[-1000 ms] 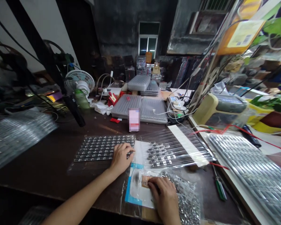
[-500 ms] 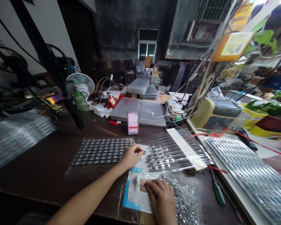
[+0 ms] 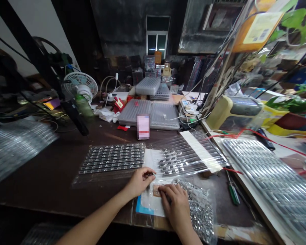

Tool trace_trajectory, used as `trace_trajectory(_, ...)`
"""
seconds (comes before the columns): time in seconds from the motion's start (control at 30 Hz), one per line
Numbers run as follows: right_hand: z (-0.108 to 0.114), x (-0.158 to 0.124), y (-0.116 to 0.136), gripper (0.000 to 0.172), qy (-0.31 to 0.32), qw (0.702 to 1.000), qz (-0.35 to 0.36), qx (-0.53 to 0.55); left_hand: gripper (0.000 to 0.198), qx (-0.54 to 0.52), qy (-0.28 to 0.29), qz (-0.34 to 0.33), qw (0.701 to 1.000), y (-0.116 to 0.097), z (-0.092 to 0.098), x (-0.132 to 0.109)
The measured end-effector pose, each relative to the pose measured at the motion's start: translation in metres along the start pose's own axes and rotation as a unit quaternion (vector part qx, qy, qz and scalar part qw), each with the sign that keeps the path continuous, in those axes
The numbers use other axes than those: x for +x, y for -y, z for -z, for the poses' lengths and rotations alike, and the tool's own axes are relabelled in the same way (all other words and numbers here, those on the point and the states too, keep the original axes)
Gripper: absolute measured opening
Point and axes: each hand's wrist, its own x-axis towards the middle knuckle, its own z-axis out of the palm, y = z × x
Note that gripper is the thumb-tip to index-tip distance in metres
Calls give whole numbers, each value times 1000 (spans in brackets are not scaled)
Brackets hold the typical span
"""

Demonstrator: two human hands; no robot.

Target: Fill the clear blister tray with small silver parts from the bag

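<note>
My left hand [image 3: 140, 181] pinches a small shiny metal piece [image 3: 153, 174] between thumb and forefinger, above a white sheet [image 3: 150, 154]. Close by, my right hand [image 3: 175, 200] has its fingers curled at the edge of a small brown block [image 3: 156, 191], partly hiding it. A clear bag of small metal pieces [image 3: 204, 217] lies beside my right hand. Beyond the hands, a clear ribbed tray [image 3: 197, 146] has several metal pieces in its left ends. To the left lies a dark tray [image 3: 112, 158] with rows of metal pieces.
A pale strip [image 3: 201, 151] lies across the ribbed tray. On the right are a green-handled screwdriver [image 3: 234, 194] and stacked clear trays [image 3: 270, 177]. More trays [image 3: 17, 146] stand at left. A pink-and-white box [image 3: 143, 127] and a fan [image 3: 81, 85] are farther back.
My left hand has moved from the ribbed tray's left edge toward me and closer to the right hand, still pinching a small piece. The right hand stays by the block. The view has tilted down.
</note>
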Motion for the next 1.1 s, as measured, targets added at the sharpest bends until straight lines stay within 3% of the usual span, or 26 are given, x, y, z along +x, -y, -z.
trace_trajectory(0.27,4,2,1,21,-1,999,-2,-53,17,66,-4,-68,995,0,-9,-6)
trace_trajectory(0.47,27,-17,-41,47,5,974,99,-202,15,106,-9,-83,991,6,-9,-10)
trace_trajectory(0.57,34,-30,-55,48,-16,964,123,-236,17,103,-8,-81,991,7,-11,-10)
trace_trajectory(0.77,28,-29,-51,19,-20,983,49,-175,15,94,-9,-74,993,0,-14,-15)
trace_trajectory(0.97,26,-14,-38,15,-97,991,5,-96,14,116,9,-87,989,-3,-20,-23)
trace_trajectory(1.1,28,-15,-37,13,-106,994,-11,-34,15,143,24,-100,984,-2,-24,-24)
